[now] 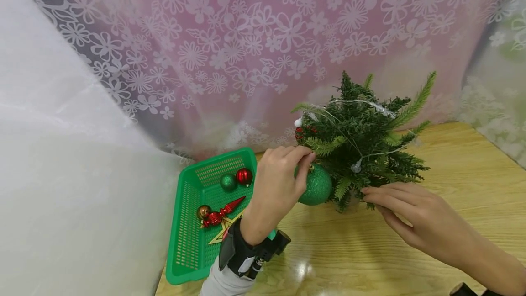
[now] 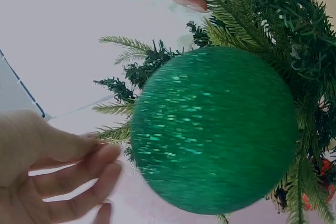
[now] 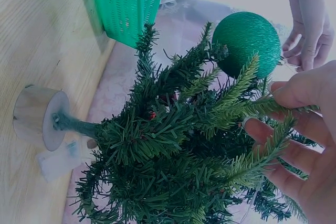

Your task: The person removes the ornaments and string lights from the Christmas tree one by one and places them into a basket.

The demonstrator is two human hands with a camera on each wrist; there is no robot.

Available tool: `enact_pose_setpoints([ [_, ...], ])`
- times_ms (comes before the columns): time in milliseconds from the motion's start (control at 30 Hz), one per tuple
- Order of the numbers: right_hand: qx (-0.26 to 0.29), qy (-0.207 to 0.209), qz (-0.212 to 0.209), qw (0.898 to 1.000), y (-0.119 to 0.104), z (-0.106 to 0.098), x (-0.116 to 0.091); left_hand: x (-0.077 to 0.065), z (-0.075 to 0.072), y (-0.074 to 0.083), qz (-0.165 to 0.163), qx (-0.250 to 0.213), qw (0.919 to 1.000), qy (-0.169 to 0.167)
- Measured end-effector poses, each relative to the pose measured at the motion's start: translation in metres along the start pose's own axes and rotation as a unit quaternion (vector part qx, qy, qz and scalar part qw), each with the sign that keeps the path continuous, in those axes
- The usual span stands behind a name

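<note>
My left hand (image 1: 274,184) pinches the thin hanging loop of a large glittery green Christmas ball (image 1: 315,187) between thumb and forefinger. The ball hangs at the left side of a small artificial Christmas tree (image 1: 353,134), overlapping its needles in the left wrist view. On the tree's near right side, my right hand (image 1: 423,223) holds a light-green branch tip (image 3: 262,109) between thumb and fingers. A string of lights (image 1: 356,166) crosses the branches, and a red ornament (image 1: 299,132) shows at the left of the tree.
A green plastic basket (image 1: 176,241) stands left of the tree. In it lie a small green ball (image 1: 228,182), a red ball (image 1: 244,176), a brown-gold ball (image 1: 203,212), a red spire (image 1: 222,214) and a gold star (image 1: 223,232). The tree has a wooden base (image 3: 42,116).
</note>
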State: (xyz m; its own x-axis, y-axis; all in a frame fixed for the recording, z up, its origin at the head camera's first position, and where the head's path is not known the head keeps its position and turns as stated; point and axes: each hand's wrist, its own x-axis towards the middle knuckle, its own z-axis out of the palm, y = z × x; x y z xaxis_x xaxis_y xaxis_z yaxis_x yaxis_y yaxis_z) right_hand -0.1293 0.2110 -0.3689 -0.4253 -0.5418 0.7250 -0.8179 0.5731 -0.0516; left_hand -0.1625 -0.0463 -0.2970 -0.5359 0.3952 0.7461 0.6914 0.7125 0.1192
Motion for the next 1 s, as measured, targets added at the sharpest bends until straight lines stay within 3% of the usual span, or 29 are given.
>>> enact_pose_setpoints([
  [167,-0.001,0.002,-0.003,1.000,0.001,0.001,0.001,0.003,0.000,-0.002,0.041,0.025,0.9965,0.069],
  [333,0.002,-0.001,-0.001,1.000,0.001,0.001,0.001,0.011,0.006,-0.004,0.109,0.089,0.9842,0.107],
  [467,0.003,-0.003,0.002,1.000,-0.001,0.001,0.002,0.017,0.008,-0.010,0.177,0.108,0.9732,0.099],
  [633,0.006,-0.010,0.003,1.000,-0.002,0.001,0.002,0.022,0.002,-0.013,0.246,0.104,0.9626,0.045],
  [733,0.003,-0.005,0.001,1.000,-0.003,0.003,0.002,0.023,-0.003,-0.013,0.246,0.096,0.9644,0.018],
  [900,-0.004,0.003,-0.003,1.000,-0.003,0.006,0.000,0.020,-0.012,-0.011,0.207,0.110,0.9721,-0.002],
  [1000,-0.011,0.000,-0.003,1.000,-0.004,0.007,0.000,0.018,-0.018,-0.008,0.174,0.107,0.9785,-0.032],
])
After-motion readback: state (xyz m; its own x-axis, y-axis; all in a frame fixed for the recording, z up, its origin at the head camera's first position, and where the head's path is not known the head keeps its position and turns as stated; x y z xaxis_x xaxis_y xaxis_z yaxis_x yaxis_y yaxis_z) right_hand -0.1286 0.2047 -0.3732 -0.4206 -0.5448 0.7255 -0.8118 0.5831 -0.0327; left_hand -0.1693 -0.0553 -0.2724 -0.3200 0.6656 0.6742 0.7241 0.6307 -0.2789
